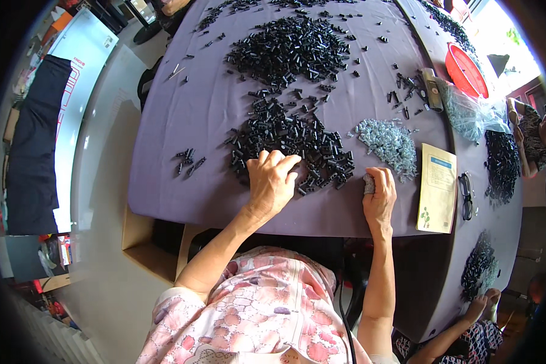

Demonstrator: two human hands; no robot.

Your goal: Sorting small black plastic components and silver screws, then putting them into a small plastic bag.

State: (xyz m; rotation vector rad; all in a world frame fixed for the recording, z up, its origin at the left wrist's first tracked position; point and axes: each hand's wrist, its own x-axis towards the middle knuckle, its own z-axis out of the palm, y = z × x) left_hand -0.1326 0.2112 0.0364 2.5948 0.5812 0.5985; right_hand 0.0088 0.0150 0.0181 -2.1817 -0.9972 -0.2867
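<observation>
My left hand (272, 181) rests palm down on the purple table (182, 115), its fingertips at the near edge of a pile of small black plastic parts (291, 142). My right hand (379, 197) is curled around a few small silver parts near the table's front edge. Just beyond it lies a heap of silver metal parts (388, 142). A bigger pile of black parts (288, 48) lies farther back on the table.
A yellow booklet (438, 188) and black glasses (466, 195) lie right of my right hand. A clear bag of silver parts (467, 112) and a red bowl (465, 70) sit at the far right. Another person's hand (480, 306) shows at lower right. A cardboard box (155, 246) sits below the table edge.
</observation>
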